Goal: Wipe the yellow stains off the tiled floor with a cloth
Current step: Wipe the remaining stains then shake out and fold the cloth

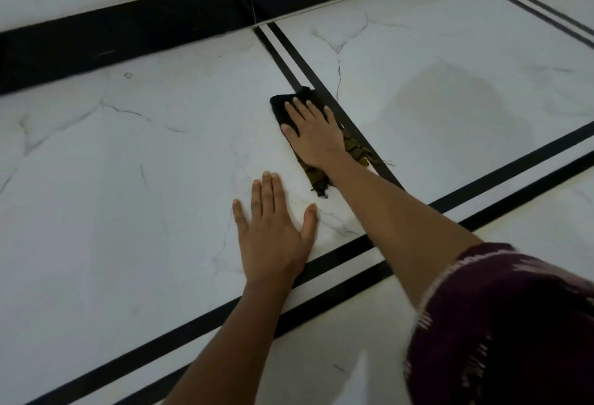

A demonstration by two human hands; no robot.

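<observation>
A dark cloth [284, 108], black at its far end and olive with frayed threads at its near end, lies flat on the white marble-look tiled floor [128, 179] beside a double black strip. My right hand [313, 134] presses flat on the cloth, fingers spread, palm covering its middle. My left hand [273, 227] rests flat on the bare tile nearer to me, fingers apart, holding nothing. A faint yellowish tint [302, 202] shows on the tile between the two hands, hard to make out.
A black skirting band [128, 28] runs along the wall at the far side. Double black inlay strips [482, 186] cross the floor in a grid. A dark patterned sleeve [514, 324] fills the lower right corner.
</observation>
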